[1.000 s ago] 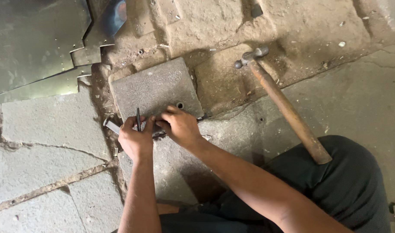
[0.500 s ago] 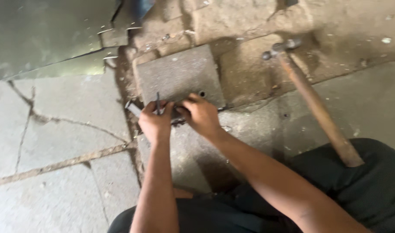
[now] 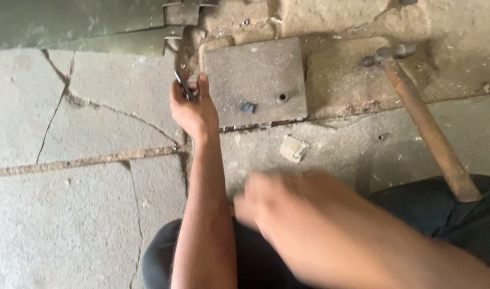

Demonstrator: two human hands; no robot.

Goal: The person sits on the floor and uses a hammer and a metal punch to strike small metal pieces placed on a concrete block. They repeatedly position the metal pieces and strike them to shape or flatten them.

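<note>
Fingers (image 3: 202, 88) of the left hand (image 3: 193, 109) are curled tight around a small dark metal tool (image 3: 184, 85), the thumb lying up along it, right at the left edge of the steel plate (image 3: 255, 75). The tool's tip pokes out above the fist, slanting up and to the left. The plate lies flat on the stone floor (image 3: 84, 214), a round hole (image 3: 282, 97) near its lower right corner and a little blue piece (image 3: 247, 107) sitting on it just left of that hole.

The right hand (image 3: 277, 206) is low in the view, close to the camera and badly blurred; whether it is open or closed I cannot tell, and nothing shows in it. It is well apart from the plate.

Just below the plate's lower edge, a small pale scrap (image 3: 292, 148) lies on the floor. Off to the right a hammer (image 3: 421, 118) rests on the floor, its head up beside the plate's far corner, its wooden handle running down to the dark trouser leg (image 3: 448, 225). Cracks run through the slabs on the left.
</note>
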